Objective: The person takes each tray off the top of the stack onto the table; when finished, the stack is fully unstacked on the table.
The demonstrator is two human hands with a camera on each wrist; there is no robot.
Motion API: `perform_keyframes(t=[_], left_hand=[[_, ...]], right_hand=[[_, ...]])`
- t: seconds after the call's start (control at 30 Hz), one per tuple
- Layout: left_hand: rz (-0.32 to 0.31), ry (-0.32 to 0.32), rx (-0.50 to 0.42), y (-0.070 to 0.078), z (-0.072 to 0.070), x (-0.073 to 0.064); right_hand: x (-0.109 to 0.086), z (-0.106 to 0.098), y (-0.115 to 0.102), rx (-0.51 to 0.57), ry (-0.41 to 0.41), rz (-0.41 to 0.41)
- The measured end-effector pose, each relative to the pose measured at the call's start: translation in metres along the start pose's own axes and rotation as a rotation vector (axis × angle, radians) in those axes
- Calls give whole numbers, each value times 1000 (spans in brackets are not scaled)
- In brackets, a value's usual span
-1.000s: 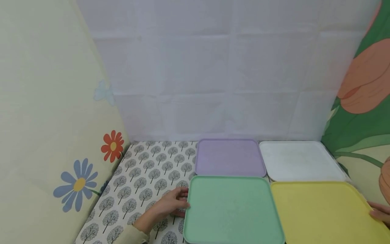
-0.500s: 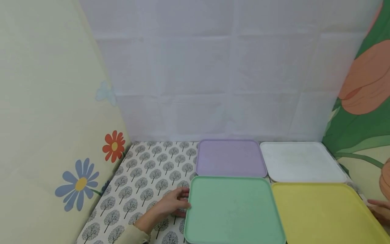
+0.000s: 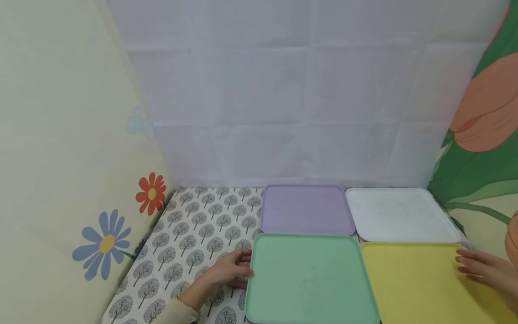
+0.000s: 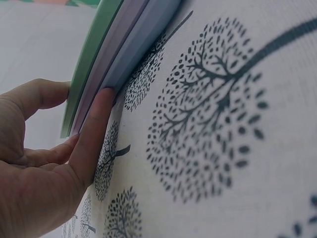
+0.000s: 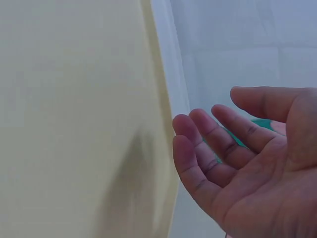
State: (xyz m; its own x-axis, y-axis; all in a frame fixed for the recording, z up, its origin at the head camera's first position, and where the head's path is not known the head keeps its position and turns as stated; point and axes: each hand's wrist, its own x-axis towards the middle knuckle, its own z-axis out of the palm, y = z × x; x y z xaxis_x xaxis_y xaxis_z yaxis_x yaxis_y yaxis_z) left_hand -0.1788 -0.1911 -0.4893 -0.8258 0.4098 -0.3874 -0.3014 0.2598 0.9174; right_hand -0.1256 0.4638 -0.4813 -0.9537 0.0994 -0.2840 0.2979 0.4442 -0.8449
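My left hand (image 3: 226, 272) grips the left edge of a stack of trays, thumb on the rim of the green tray (image 3: 309, 276). In the left wrist view, a purple tray (image 4: 106, 64) and a blue tray (image 4: 133, 47) lie beneath the green one, and a fingertip meets the blue edge near the cloth. My right hand (image 3: 483, 270) is over the right part of the yellow tray (image 3: 408, 279), holding nothing. Its fingers are loosely bent in the right wrist view, beside the yellow rim. What lies under the yellow tray is mostly hidden.
Behind the green tray lies a purple tray (image 3: 305, 209), with a white tray (image 3: 400, 213) to its right. A tree-print cloth (image 3: 190, 234) covers the table at left. White sheeting (image 3: 259, 103) hangs at the back; flower-printed panels stand at both sides.
My right hand has let go of the yellow tray's right edge and moved left, over the tray. My left hand and the trays stay in place.
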Motion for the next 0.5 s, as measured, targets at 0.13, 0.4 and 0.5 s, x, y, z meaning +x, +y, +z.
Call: perform_keyframes(t=[0.13, 0.4, 0.5], left_hand=[[10, 1, -8, -2, 1, 0], [13, 10, -4, 0, 0, 0], [9, 14, 3, 1, 1, 0]], right_hand=[[-3, 22, -15, 23, -37, -96], [-1, 65, -40, 17, -86, -152], [-1, 82, -48, 14, -76, -173]])
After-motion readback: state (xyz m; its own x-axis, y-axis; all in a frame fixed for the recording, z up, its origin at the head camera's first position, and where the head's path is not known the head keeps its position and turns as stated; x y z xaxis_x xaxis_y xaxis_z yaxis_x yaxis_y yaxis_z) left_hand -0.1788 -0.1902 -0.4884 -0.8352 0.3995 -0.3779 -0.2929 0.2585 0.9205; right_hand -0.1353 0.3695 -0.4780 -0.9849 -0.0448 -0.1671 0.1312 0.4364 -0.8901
